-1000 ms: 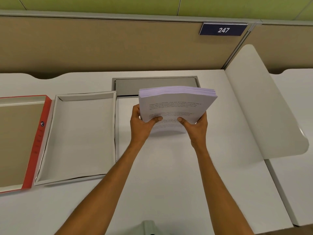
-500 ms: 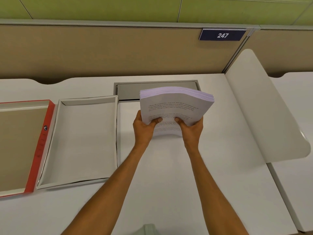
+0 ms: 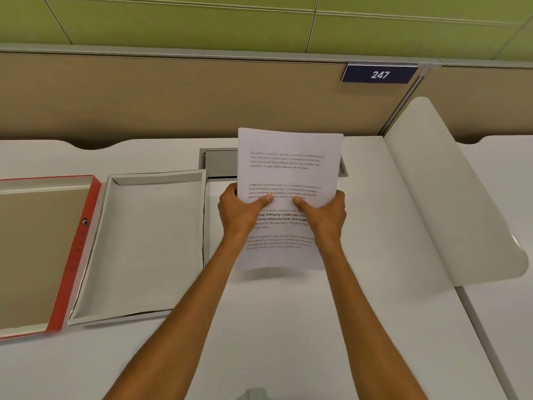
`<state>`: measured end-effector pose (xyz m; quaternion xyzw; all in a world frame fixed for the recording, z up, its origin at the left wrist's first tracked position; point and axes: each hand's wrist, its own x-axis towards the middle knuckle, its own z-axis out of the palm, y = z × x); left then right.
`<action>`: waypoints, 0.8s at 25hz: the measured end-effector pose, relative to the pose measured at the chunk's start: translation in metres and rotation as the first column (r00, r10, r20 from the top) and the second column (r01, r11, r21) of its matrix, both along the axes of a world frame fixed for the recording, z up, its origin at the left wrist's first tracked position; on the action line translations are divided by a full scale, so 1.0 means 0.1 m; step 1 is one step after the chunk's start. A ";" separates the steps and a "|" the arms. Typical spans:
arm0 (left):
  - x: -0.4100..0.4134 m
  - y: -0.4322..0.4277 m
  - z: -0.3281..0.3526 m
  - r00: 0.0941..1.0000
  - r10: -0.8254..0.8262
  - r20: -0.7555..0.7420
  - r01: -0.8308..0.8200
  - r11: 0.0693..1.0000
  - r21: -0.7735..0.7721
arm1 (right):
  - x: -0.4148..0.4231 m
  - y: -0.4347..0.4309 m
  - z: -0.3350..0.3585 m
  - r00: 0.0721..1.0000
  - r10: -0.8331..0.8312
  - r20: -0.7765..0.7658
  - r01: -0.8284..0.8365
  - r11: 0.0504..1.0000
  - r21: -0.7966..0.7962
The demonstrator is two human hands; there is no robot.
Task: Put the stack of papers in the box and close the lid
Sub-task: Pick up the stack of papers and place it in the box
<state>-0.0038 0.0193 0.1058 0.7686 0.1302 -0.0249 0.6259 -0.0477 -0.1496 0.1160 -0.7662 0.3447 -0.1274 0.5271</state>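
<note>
A stack of papers [image 3: 288, 166] with printed text is held upright above the white desk, its front page facing me. My left hand [image 3: 239, 212] grips its left edge and my right hand [image 3: 326, 215] grips its right edge, both thumbs pressed on the front page. The open white box [image 3: 144, 243] lies flat to the left of the stack, with nothing inside. Its red-edged lid [image 3: 78, 249] lies upside down further left, partly cut off by the frame edge.
A grey cable hatch [image 3: 219, 161] is set in the desk behind the papers. A curved white divider panel [image 3: 450, 197] rises on the right. A tan partition [image 3: 173, 96] with a "247" sign [image 3: 379, 74] closes off the back.
The stack has been tipped up from a slanted hold to upright, so its front page now faces me. Both hands kept their grip and stayed in about the same place.
</note>
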 end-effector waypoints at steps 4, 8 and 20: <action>0.03 0.15 0.05 0.997 -0.009 -0.077 0.014 0.998 0.061 | 0.04 0.14 0.10 0.989 0.038 -0.146 -0.049 0.996 -0.071; 0.02 0.34 0.08 0.996 -0.003 -0.092 0.014 0.994 0.109 | 0.05 0.34 0.11 0.977 0.080 -0.200 -0.097 0.992 -0.078; 0.03 1.28 0.07 0.989 0.054 -0.140 -0.041 0.995 0.095 | 0.19 1.25 0.07 0.949 0.189 -0.253 -0.212 0.975 -0.067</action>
